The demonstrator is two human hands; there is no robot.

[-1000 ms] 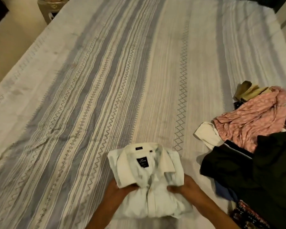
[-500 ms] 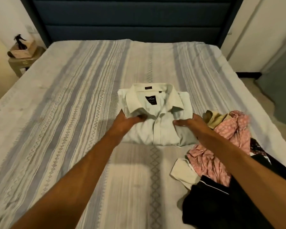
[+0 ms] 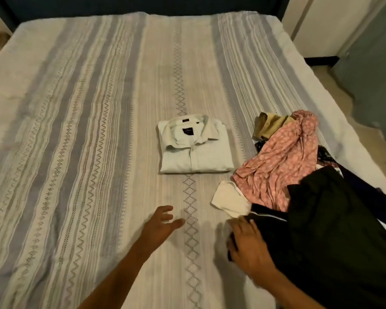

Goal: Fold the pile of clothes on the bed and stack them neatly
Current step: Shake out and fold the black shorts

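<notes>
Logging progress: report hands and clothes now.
Left hand open, over striped bedspread. Right hand on black garment; grip unclear. Folded white collared shirt set down.

A bed (image 3: 76, 130) fills most of the view under a pale spread with grey-blue stripes and zigzag bands. A dark blue headboard (image 3: 143, 5) stands at its far end. At far right are a pale wall (image 3: 334, 25), a beige floor (image 3: 352, 130) and a grey-green curtain (image 3: 377, 81). The light is dim and warm.
</notes>
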